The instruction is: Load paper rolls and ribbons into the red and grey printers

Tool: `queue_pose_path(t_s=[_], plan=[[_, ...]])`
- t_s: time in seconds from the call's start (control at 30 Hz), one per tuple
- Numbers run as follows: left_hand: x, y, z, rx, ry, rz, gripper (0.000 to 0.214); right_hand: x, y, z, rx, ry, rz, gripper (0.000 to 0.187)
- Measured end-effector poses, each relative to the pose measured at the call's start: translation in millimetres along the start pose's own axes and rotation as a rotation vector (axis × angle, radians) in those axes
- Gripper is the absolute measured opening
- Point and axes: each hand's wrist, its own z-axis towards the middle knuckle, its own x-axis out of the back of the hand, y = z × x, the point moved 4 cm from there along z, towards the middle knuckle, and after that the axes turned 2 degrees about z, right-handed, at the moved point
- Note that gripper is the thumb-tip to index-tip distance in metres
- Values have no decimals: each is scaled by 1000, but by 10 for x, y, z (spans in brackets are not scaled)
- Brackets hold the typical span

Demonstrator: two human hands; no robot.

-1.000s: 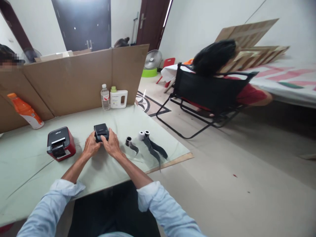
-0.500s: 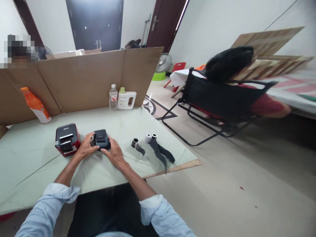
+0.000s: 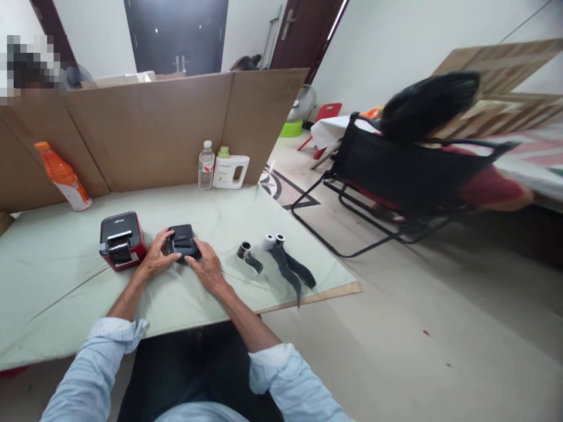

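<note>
The compact black plastic device [image 3: 181, 238] is clasped between a half-curled left hand [image 3: 155, 256] and right hand [image 3: 208, 267]; handling seems unfinished, a black-and-white roll [image 3: 244, 251] lying untouched nearby.

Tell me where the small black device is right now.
In the head view, the small black device is left of centre, between the left hand and right hand, right of the red-and-black machine.

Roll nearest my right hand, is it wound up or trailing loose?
Trailing loose: a dark strip extends from the roll onto the table.
</note>
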Motion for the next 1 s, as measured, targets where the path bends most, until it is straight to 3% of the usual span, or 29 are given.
queue_pose_path(t_s=[0.33,0.7,1.0], plan=[[-55,113,50,86,192,12,26,39,-118,-1,30,-52,-68,54],[-53,234,153,106,226,142,17,41,-83,22,31,-20,-25,55],[-126,188,157,105,194,124,8,1,85,288,-92,-82,0,58]])
